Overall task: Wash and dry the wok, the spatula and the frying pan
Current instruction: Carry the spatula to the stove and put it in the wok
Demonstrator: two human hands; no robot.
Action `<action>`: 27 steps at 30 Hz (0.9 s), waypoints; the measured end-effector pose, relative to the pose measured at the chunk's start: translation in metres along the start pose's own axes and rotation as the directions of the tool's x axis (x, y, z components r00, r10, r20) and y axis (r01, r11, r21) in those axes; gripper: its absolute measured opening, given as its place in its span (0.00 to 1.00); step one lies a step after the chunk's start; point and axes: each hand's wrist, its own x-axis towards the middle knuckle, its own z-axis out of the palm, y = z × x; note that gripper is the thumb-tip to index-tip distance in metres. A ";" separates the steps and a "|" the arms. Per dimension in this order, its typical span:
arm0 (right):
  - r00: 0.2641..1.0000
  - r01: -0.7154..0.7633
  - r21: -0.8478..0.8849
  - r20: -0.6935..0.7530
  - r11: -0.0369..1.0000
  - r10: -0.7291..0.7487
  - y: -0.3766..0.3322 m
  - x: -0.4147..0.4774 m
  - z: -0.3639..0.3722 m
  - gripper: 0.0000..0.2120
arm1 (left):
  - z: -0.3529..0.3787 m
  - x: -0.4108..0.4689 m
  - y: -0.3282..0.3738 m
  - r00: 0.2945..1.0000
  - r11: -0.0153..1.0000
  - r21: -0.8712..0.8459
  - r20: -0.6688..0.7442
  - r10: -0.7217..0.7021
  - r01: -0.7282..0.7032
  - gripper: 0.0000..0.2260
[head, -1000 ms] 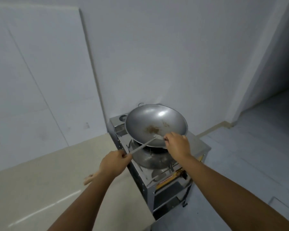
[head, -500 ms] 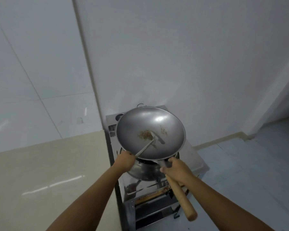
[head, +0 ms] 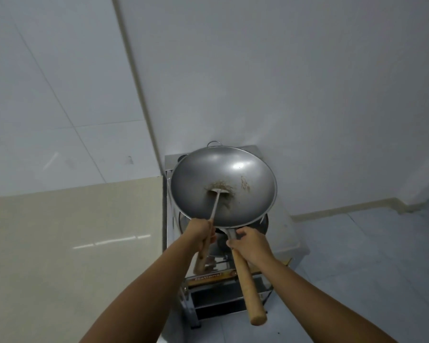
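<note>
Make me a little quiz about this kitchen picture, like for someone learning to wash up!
1. True or false: the round grey metal wok is clean inside.
2. Which hand grips the metal spatula with the wooden handle?
3. The right hand grips: A the wok's rim, B its long wooden handle, C nothing.
Key: 1 false, brown bits stick inside; 2 the left hand; 3 B.

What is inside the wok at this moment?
Inside the wok rests the blade of the spatula, with brown food residue around it and a smaller smear to its right. The bottom under the blade is covered.
</note>
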 end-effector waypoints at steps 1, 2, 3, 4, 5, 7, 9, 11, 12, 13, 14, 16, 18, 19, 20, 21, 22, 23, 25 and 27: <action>1.000 0.006 0.000 -0.002 1.000 -0.006 0.001 0.000 -0.002 0.17 | 0.003 -0.001 -0.001 1.000 1.000 -0.004 0.001 -0.003 0.003 0.06; 1.000 0.010 0.000 -0.001 1.000 -0.010 0.003 0.000 -0.004 0.17 | 0.005 -0.002 -0.001 1.000 1.000 -0.006 0.004 -0.001 0.001 0.06; 1.000 0.012 0.005 0.004 1.000 -0.012 0.004 0.001 -0.006 0.17 | 0.008 -0.003 -0.001 1.000 1.000 -0.005 0.003 0.005 -0.005 0.06; 1.000 0.010 0.014 0.015 1.000 -0.011 0.006 0.002 -0.008 0.18 | 0.011 -0.004 -0.001 1.000 1.000 0.012 -0.005 0.007 -0.007 0.07; 1.000 0.009 0.020 0.025 1.000 -0.010 0.007 0.002 -0.010 0.19 | 0.013 -0.004 -0.002 1.000 0.999 0.039 -0.018 0.013 -0.012 0.07; 0.999 0.013 0.020 0.039 1.000 -0.014 0.009 0.003 -0.011 0.21 | 0.016 -0.002 -0.006 0.997 0.984 0.169 -0.050 0.059 -0.049 0.08; 0.999 0.021 0.012 0.047 1.000 -0.021 0.010 0.002 -0.013 0.22 | 0.018 0.000 -0.009 0.984 0.915 0.388 -0.084 0.156 -0.112 0.10; 0.997 0.042 -0.018 0.058 0.999 -0.041 0.009 0.002 -0.015 0.19 | 0.019 -0.002 -0.012 0.969 0.841 0.519 -0.092 0.230 -0.151 0.10; 0.997 0.049 -0.026 0.060 0.998 -0.048 0.008 0.001 -0.015 0.18 | 0.019 -0.003 -0.013 0.961 0.818 0.550 -0.095 0.259 -0.166 0.11; 0.997 0.058 -0.027 0.058 0.998 -0.057 0.007 0.001 -0.016 0.17 | 0.020 -0.005 -0.013 0.953 0.796 0.575 -0.091 0.290 -0.187 0.12; 0.996 0.060 -0.026 0.062 0.998 -0.059 0.007 0.001 -0.017 0.16 | 0.020 -0.007 -0.014 0.945 0.772 0.601 -0.081 0.317 -0.207 0.12; 0.996 0.050 -0.016 0.070 0.999 -0.049 0.007 0.000 -0.018 0.14 | 0.022 -0.006 -0.016 0.936 0.728 0.644 -0.055 0.349 -0.233 0.13; 0.996 0.042 -0.004 0.073 0.999 -0.041 0.009 0.001 -0.020 0.13 | 0.023 -0.004 -0.018 0.930 0.705 0.663 -0.035 0.366 -0.253 0.12; 0.996 0.047 -0.003 0.074 0.999 -0.046 0.011 0.002 -0.021 0.13 | 0.023 -0.004 -0.018 0.928 0.700 0.666 -0.029 0.371 -0.258 0.12; 0.996 0.045 -0.008 0.077 0.999 -0.045 0.012 0.003 -0.022 0.12 | 0.023 -0.003 -0.019 0.927 0.695 0.669 -0.025 0.374 -0.263 0.12; 0.996 0.048 -0.014 0.081 0.999 -0.047 0.013 0.003 -0.022 0.12 | 0.023 -0.002 -0.019 0.926 0.692 0.671 -0.022 0.378 -0.266 0.12; 0.995 0.049 -0.019 0.084 0.999 -0.048 0.013 0.004 -0.022 0.12 | 0.022 -0.001 -0.020 0.924 0.688 0.674 -0.021 0.383 -0.270 0.12; 0.995 0.053 -0.024 0.087 0.998 -0.051 0.014 0.005 -0.022 0.12 | 0.021 0.000 -0.021 0.922 0.684 0.676 -0.019 0.388 -0.274 0.12; 0.993 0.057 -0.050 0.105 0.997 -0.052 0.013 0.006 -0.022 0.12 | 0.019 -0.001 -0.022 0.920 0.685 0.673 -0.013 0.391 -0.281 0.13; 0.992 0.066 -0.100 0.114 0.993 -0.055 0.013 0.006 -0.021 0.11 | 0.016 -0.002 -0.024 0.920 0.680 0.676 -0.005 0.392 -0.285 0.14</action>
